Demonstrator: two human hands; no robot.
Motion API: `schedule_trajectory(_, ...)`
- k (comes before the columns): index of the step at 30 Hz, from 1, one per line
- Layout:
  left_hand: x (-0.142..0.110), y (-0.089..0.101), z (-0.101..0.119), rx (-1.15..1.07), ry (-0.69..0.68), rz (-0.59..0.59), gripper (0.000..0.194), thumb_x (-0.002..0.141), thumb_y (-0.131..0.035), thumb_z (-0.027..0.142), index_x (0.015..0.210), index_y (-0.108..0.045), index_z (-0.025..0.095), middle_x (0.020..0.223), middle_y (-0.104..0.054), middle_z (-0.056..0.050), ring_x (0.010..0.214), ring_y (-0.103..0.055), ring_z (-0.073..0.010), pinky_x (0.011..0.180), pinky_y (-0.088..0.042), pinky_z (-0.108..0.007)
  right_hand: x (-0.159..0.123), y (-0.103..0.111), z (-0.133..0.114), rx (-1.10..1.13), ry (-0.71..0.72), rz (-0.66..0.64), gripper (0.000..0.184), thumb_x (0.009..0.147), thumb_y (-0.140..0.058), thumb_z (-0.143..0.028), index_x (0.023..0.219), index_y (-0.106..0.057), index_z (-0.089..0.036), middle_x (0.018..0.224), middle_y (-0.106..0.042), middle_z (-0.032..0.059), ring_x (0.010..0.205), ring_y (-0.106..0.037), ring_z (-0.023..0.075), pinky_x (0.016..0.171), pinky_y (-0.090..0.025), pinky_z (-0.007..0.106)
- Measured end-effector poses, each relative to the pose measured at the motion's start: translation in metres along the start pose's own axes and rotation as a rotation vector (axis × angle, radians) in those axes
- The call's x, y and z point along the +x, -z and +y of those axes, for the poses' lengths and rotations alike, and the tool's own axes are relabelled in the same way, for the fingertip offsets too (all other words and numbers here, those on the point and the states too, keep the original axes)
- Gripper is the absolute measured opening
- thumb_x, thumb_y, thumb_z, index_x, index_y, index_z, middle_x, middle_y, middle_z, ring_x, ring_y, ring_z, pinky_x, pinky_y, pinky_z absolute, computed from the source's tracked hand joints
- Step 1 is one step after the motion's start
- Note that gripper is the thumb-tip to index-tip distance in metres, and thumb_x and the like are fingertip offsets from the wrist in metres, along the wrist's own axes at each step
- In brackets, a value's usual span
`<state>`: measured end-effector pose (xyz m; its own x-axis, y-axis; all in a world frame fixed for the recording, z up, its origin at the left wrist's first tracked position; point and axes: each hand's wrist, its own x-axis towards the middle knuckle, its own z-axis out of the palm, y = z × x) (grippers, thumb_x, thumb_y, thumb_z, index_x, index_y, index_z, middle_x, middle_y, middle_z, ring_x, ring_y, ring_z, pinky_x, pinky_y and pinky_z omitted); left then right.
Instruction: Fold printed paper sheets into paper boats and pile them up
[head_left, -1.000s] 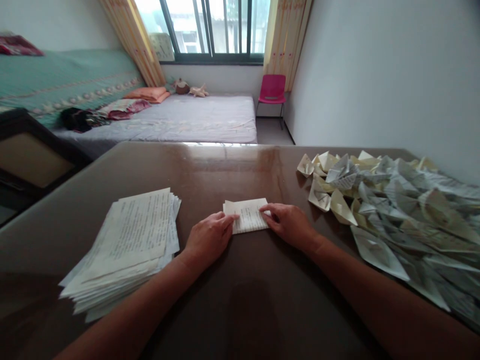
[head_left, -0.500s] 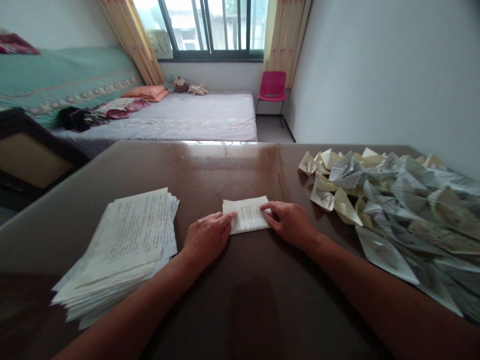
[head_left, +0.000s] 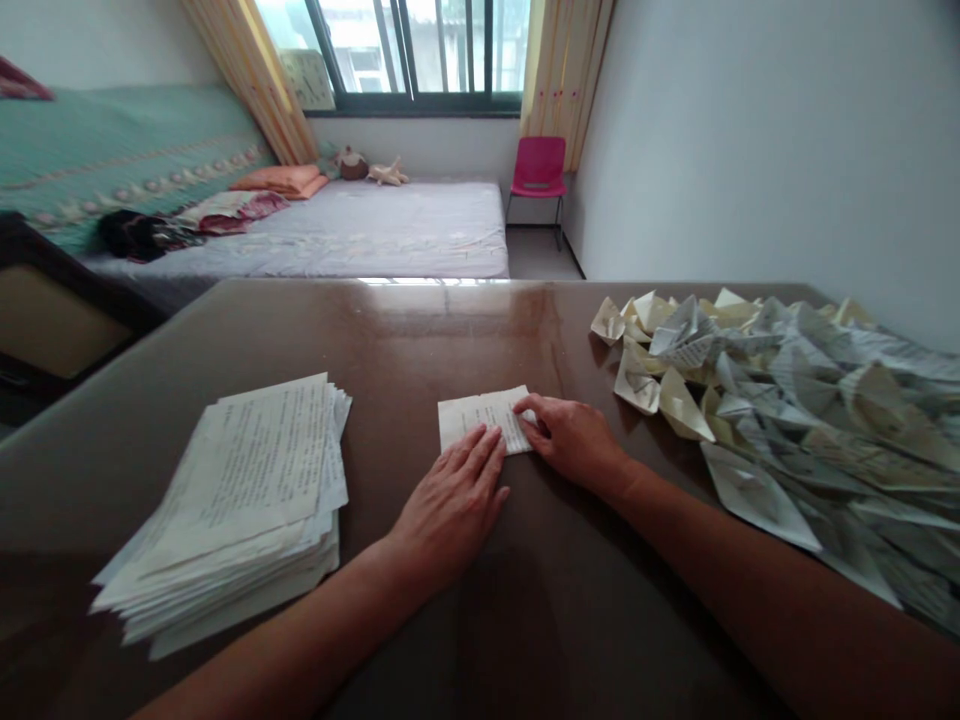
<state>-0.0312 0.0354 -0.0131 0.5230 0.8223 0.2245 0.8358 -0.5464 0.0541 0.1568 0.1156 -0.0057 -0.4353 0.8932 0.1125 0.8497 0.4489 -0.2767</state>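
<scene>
Two bare forearms, no sleeves showing, left hand [head_left: 450, 500] and right hand [head_left: 574, 440] both ungloved, no rings, watch or bracelets visible, short plain fingernails, wrists uncovered, nothing worn

Both hands, left hand [head_left: 457, 497] and right hand [head_left: 574, 440], press a seemingly folded printed sheet [head_left: 480, 415] flat on the brown table [head_left: 420, 330].
</scene>
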Motion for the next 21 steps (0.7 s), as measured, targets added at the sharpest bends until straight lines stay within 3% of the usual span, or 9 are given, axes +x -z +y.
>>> schedule_trajectory(6,-0.003,-0.008,0.002,-0.048,0.011,-0.078,0.048,0.095,-0.042,0.033,0.139,-0.041,0.014,0.149,-0.036,-0.016,0.142,-0.025,-0.0295,0.112,-0.034,-0.047,-0.003,0.01,0.0,-0.062,0.059,0.019,0.027,0.094,-0.043,-0.041,0.109,-0.064,-0.03,0.094,-0.067,0.0016,0.069,-0.061,0.0147,0.06,-0.036,0.025)
schedule_trajectory(9,-0.003,-0.007,0.001,-0.065,0.012,-0.074,0.049,0.094,-0.043,0.032,0.14,-0.04,0.015,0.15,-0.035,-0.017,0.142,-0.024,-0.0302,0.111,-0.034,-0.048,-0.01,0.021,-0.006,-0.119,0.244,0.005,0.027,0.096,-0.042,-0.035,0.106,-0.066,-0.028,0.101,-0.064,0.004,0.085,-0.06,0.0164,0.066,-0.039,0.025)
schedule_trajectory(12,-0.003,-0.007,0.0,-0.065,0.011,-0.076,0.051,0.094,-0.044,0.03,0.141,-0.038,0.013,0.149,-0.036,-0.018,0.141,-0.025,-0.0305,0.111,-0.035,-0.048,-0.019,0.03,-0.016,-0.218,0.421,-0.107,0.022,0.092,-0.049,-0.025,0.107,-0.065,-0.022,0.101,-0.064,0.0074,0.096,-0.056,0.0208,0.071,-0.042,0.028)
schedule_trajectory(17,-0.002,-0.002,-0.004,0.026,-0.043,-0.113,0.048,0.093,-0.044,0.027,0.137,-0.044,0.011,0.147,-0.039,-0.018,0.139,-0.031,-0.0307,0.11,-0.036,-0.045,-0.031,0.039,-0.03,-0.378,0.381,-0.239,0.025,0.09,-0.05,-0.015,0.111,-0.063,-0.013,0.104,-0.064,0.0121,0.094,-0.057,0.0249,0.069,-0.044,0.036)
schedule_trajectory(21,-0.007,0.007,-0.006,0.164,-0.034,-0.156,0.044,0.093,-0.046,0.026,0.132,-0.051,0.007,0.141,-0.047,-0.02,0.133,-0.041,-0.0333,0.105,-0.043,-0.045,-0.038,0.041,-0.036,-0.426,0.334,-0.244,0.021,0.088,-0.05,-0.011,0.101,-0.067,-0.013,0.1,-0.064,0.0136,0.092,-0.056,0.0256,0.066,-0.042,0.036)
